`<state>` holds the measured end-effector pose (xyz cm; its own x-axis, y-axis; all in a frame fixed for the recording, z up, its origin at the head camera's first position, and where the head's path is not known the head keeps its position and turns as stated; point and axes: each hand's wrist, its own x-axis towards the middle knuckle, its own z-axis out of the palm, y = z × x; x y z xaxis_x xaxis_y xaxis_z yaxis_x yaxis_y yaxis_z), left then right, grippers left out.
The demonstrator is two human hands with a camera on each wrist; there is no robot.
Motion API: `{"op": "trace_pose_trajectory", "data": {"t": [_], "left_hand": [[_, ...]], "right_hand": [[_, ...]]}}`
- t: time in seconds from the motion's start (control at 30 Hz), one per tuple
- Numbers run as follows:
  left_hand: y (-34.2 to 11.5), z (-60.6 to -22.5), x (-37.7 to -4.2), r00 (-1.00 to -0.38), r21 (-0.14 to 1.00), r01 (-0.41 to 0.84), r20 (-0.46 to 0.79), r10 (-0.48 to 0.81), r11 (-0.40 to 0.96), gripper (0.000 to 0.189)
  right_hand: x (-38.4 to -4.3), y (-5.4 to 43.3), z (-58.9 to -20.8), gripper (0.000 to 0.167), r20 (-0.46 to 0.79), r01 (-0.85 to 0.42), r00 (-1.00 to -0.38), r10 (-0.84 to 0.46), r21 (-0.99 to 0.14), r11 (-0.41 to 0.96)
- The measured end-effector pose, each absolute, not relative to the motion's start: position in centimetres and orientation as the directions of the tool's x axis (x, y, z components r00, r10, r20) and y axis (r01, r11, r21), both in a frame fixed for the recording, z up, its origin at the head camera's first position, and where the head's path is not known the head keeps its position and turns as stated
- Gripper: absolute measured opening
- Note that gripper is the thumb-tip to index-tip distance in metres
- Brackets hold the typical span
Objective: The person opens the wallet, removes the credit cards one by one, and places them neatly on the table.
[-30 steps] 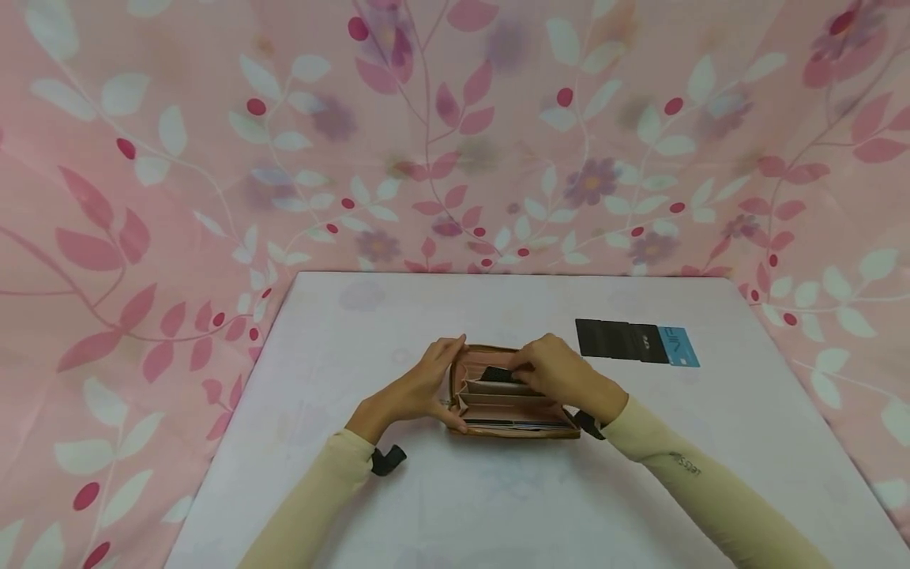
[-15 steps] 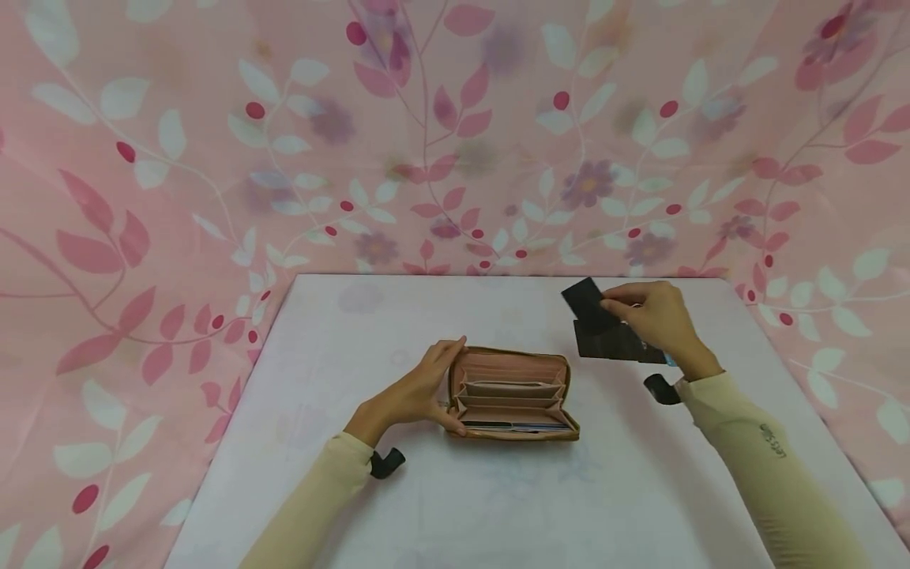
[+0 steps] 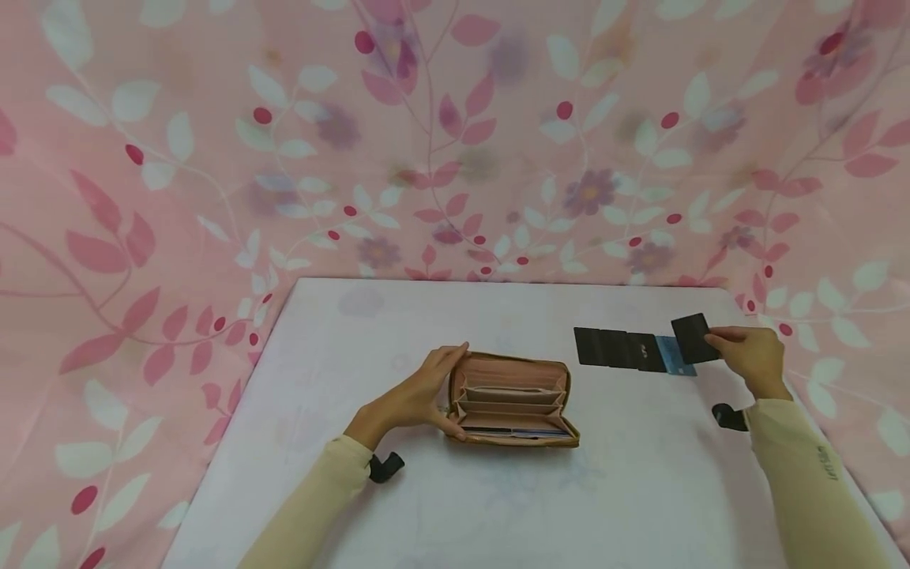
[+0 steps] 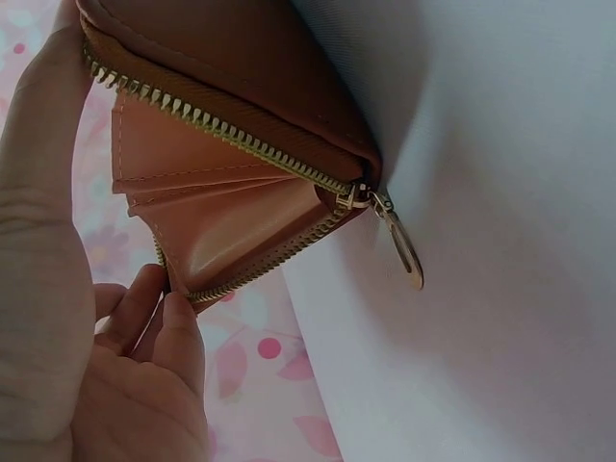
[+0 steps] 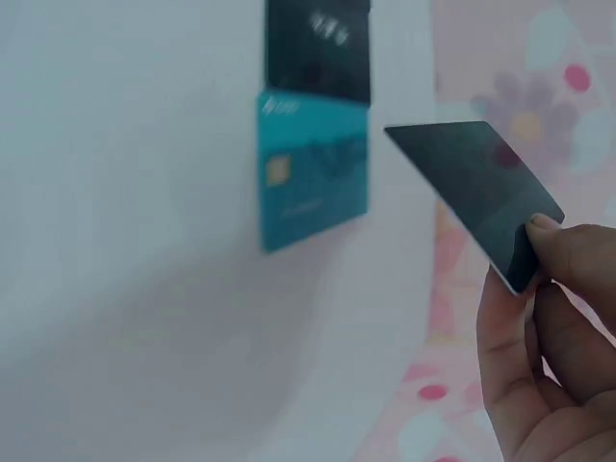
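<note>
A brown zip-around wallet point(image 3: 508, 399) stands unzipped and spread apart on the table, its pink-beige compartments facing up. My left hand point(image 3: 412, 391) grips its left end, thumb at the near edge and fingers at the far edge. In the left wrist view, fingertips point(image 4: 178, 332) hold the wallet's zipped edge beside the gold zipper pull point(image 4: 404, 252). At the right, my right hand point(image 3: 752, 357) pinches a black card point(image 3: 695, 338) by one edge between thumb and fingers. That card is raised and tilted beside a blue card with a chip point(image 5: 313, 178).
Black cards point(image 3: 610, 348) lie in an overlapping row at the table's back right, ending with the blue one. Several thin items point(image 3: 522, 433) stick up in the wallet's near slot. A floral pink cloth point(image 3: 455, 142) hangs behind the white table point(image 3: 462, 506).
My right hand has drawn the black card out of the wallet and carried it rightward, past the row to the blue card's end. My left hand has stayed on the wallet.
</note>
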<state>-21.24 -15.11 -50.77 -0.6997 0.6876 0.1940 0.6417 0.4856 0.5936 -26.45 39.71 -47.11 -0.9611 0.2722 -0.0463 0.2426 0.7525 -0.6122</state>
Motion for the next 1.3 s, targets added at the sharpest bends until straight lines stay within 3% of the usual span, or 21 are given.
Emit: {"op": "trace_pose_trajectory", "data": {"t": [0.1,0.37,0.7,0.83,1.13,1.3], "left_hand": [[-15.2,-50.8,-21.2,-0.706,0.597,0.631,0.178,0.685,0.495,0.135],[-15.1,-50.7,-21.3,-0.685,0.573,0.66,0.194,0.702,0.486,0.135],[-15.0,-50.5,-21.3,-0.688,0.567,0.656,0.179,0.703,0.498,0.136],[-15.0,-50.4,-21.3,-0.686,0.566,0.66,0.187,0.703,0.494,0.136],[-14.8,-50.4,-21.4,-0.695,0.567,0.65,0.173,0.698,0.506,0.137],[-15.0,-50.6,-21.4,-0.684,0.563,0.661,0.181,0.707,0.496,0.137]], "right_hand": [[-26.4,41.2,-48.0,0.054,-0.12,0.301,-0.95,0.289,-0.603,0.739],[-26.4,43.3,-50.3,0.043,-0.128,0.355,-0.927,0.351,-0.594,0.721],[-26.6,42.9,-52.1,0.051,-0.176,0.456,-0.866,0.468,-0.663,0.594],[-26.5,42.7,-52.6,0.051,-0.127,0.41,-0.888,0.441,-0.652,0.638],[-26.3,41.9,-52.3,0.033,0.023,0.266,-0.948,0.317,-0.491,0.83],[-26.6,38.4,-50.8,0.023,0.158,0.079,-0.973,0.169,-0.457,0.886]]}}
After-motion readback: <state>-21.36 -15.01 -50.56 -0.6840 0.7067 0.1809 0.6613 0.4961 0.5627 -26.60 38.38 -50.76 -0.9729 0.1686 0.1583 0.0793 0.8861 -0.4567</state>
